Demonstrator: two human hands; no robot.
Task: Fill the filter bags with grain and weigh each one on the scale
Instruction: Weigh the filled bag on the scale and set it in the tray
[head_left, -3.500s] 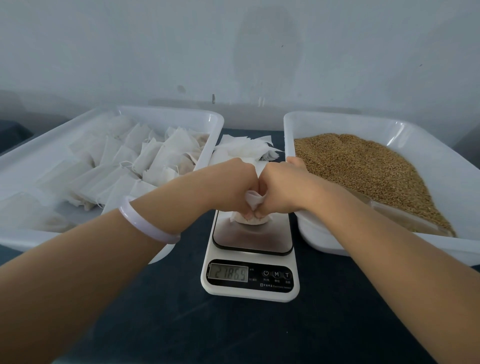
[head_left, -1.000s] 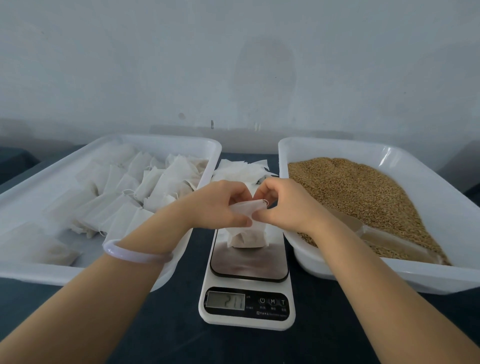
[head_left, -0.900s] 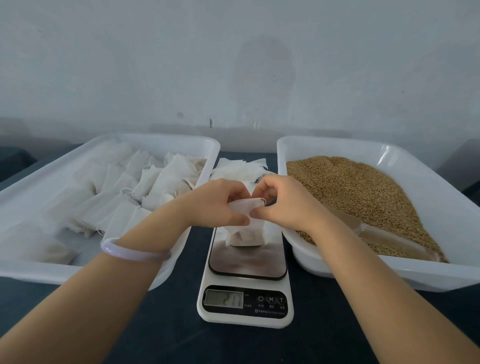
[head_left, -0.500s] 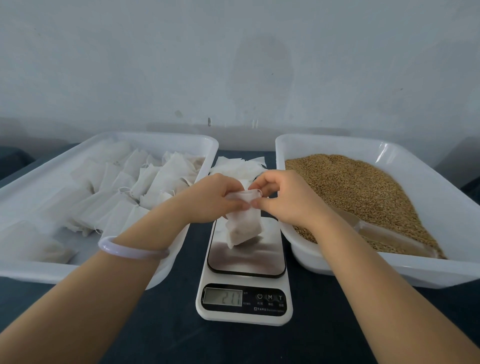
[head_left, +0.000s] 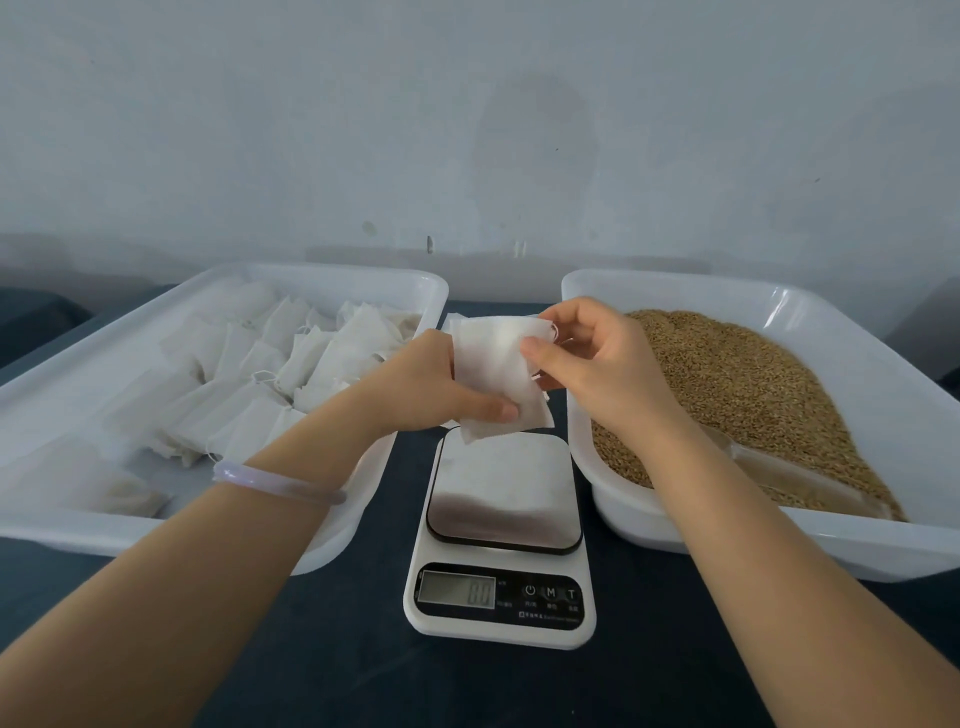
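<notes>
Thin white paper filter bag (head_left: 493, 374), looks flat, held in the air over the far edge of the white digital kitchen scale (head_left: 504, 483), not touching it. Left hand (head_left: 431, 387) grips the bag's lower left part, thumb curled across the front. Right hand (head_left: 597, 358) pinches the upper right edge between thumb and fingers. Scale's grey display (head_left: 457, 588) reads 0.0. Left of the scale, white plastic tray (head_left: 311, 271) with a heap of white filled bags (head_left: 291, 358). On the right, second white plastic tray (head_left: 675, 283) with golden-brown grain (head_left: 737, 384) and a clear plastic scoop (head_left: 789, 478) half buried. Pale translucent bangle (head_left: 275, 483) on the left wrist. Dark tabletop (head_left: 337, 649) underneath.
</notes>
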